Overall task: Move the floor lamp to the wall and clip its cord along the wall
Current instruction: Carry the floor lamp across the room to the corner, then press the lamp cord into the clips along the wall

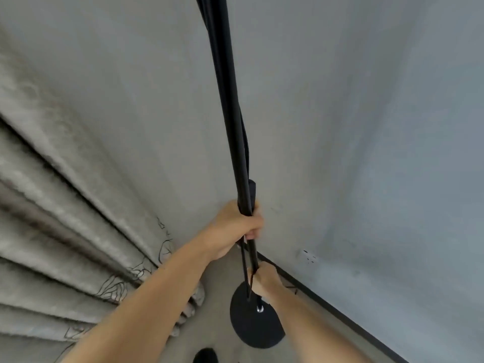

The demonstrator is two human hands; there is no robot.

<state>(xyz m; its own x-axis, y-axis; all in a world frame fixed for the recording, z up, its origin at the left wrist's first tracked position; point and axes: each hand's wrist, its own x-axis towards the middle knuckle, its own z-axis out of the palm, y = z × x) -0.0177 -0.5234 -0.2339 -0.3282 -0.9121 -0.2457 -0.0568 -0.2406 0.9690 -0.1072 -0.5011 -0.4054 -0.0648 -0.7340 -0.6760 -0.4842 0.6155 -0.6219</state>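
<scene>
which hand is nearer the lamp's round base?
Right. The right hand grips the pole low, just above the round base. The left hand grips the pole higher up, farther from the base.

Lamp pole [230, 106] top beyond the upper edge; dark shoe [205, 356] cropped below; curtain [52, 231] blurred.

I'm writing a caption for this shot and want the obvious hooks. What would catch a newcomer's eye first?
The black lamp pole runs up the middle of the frame, gripped by the left hand and, lower down, by the right hand. Below them sits the round black base on the floor, near the grey wall. Pleated curtains fill the left side.
</scene>
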